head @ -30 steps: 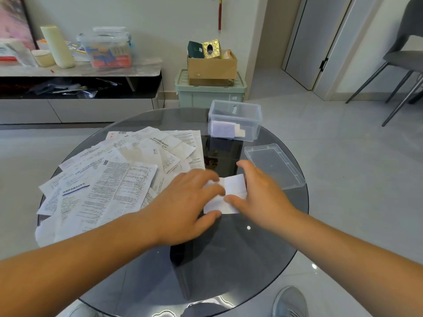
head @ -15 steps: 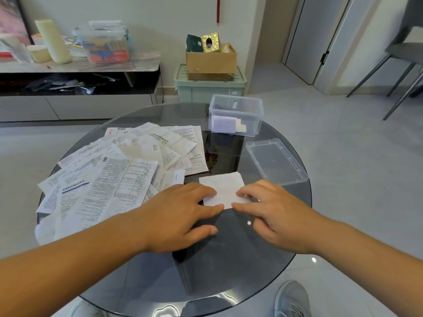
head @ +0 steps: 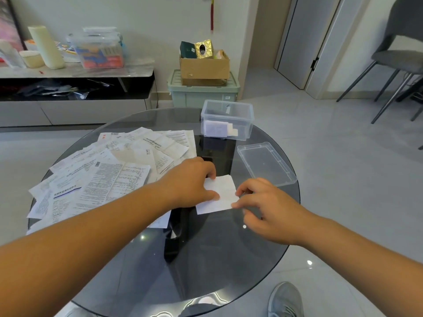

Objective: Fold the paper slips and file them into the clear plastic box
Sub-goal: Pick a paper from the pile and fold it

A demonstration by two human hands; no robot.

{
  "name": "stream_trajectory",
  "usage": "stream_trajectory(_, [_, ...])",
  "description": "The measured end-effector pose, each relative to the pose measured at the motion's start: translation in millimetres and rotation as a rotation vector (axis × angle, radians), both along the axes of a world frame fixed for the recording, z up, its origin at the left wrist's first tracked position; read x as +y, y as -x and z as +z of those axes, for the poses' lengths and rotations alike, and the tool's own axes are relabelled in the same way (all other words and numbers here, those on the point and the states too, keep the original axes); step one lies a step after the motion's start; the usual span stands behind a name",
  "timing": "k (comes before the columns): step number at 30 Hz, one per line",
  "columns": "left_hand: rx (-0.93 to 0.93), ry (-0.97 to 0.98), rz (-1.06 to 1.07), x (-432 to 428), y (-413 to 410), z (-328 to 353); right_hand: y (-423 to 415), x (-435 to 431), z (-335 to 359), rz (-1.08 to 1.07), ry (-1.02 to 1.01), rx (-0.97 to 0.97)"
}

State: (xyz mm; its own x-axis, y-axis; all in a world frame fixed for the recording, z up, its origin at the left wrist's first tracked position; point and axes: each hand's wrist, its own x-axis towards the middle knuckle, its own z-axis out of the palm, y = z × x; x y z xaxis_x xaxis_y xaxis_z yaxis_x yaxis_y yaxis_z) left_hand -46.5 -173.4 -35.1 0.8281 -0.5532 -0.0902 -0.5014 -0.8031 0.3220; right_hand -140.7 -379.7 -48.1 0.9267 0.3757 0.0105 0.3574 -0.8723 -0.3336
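Smoked glass makes up the round surface (head: 206,259), seen from the head camera. A folded paper slip (head: 225,193), white and blank on its upper face, lies flat on it just in front of the person. The left hand (head: 190,181) rests palm down over the slip's left edge, forefinger tip on the far corner and thumb tip pressing the paper down. The right hand (head: 270,211) meets the slip's right edge with forefinger and thumb tips pinching it, the other fingers curled under.

Beyond the slip stands the clear plastic box (head: 246,115), open, with a few folded slips (head: 217,129) upright against its near wall. A small dark sticker (head: 227,106) on its far wall is too small to read. The box's lid (head: 266,163) lies flat to the right, apart from the box.

A spread pile of printed sheets (head: 109,177) covers the left half of the surface. Their dense text cannot be read; one sheet carries a blue bar (head: 67,193), another a red mark (head: 103,136).

On the floor behind, a cardboard carton (head: 204,69) sits on a pale green storage bin (head: 203,94), with a gold tissue box (head: 203,48) inside it. A grey shoe (head: 286,298) shows below the surface's edge.
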Motion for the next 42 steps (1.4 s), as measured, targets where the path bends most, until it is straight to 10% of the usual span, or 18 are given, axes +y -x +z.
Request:
stream_trajectory(25, [0.274,0.058,0.205,2,20,13,-29,26,6,-0.302,-0.303,0.225])
stream_trajectory(35, [0.667,0.769,0.399,22,17,19,-31,24,13,-0.443,-0.902,0.441])
stream_trajectory(38, [0.564,0.799,0.358,26,18,20,-33,26,17,-0.489,-1.089,0.409])
stream_trajectory(42, [0.099,0.616,0.147,36,23,20,-28,18,17,-0.32,-0.678,0.012])
